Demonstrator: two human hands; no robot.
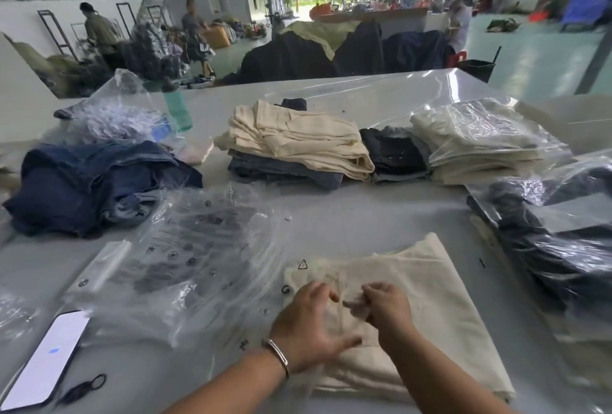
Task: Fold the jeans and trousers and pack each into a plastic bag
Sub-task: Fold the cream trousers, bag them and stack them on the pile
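Head view: left hand (309,327) lies flat w/ spread fingers on folded cream trousers (430,307), right hand (384,307) pinches clear bag film; cloth prob soft, light—grip folded edges.

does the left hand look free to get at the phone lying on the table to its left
Probably yes. The left hand only rests on the cream trousers, and the phone lies uncovered at the near left; only loose plastic bags lie alongside.
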